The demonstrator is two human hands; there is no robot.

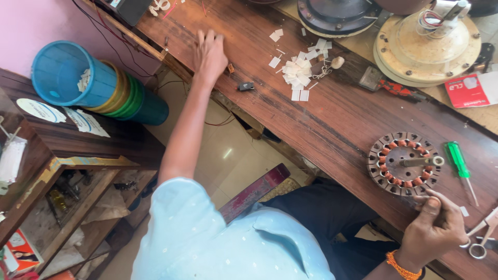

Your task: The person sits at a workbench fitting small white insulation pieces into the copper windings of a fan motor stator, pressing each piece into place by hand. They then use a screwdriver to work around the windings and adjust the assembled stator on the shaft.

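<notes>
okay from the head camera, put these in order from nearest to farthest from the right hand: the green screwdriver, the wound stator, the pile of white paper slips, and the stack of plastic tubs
1. Wound stator: just above the right hand on the wooden bench.
2. Green screwdriver: beside the stator, to its right; a bit farther from the hand.
3. Pile of white paper slips: up the bench, nearer the left hand.
4. Stack of plastic tubs: far left, lying on its side on the shelf.

Bright even daylight, soft shadows, glare patch on the floor tiles (mild), edges slightly stretched, focus sharp
</notes>
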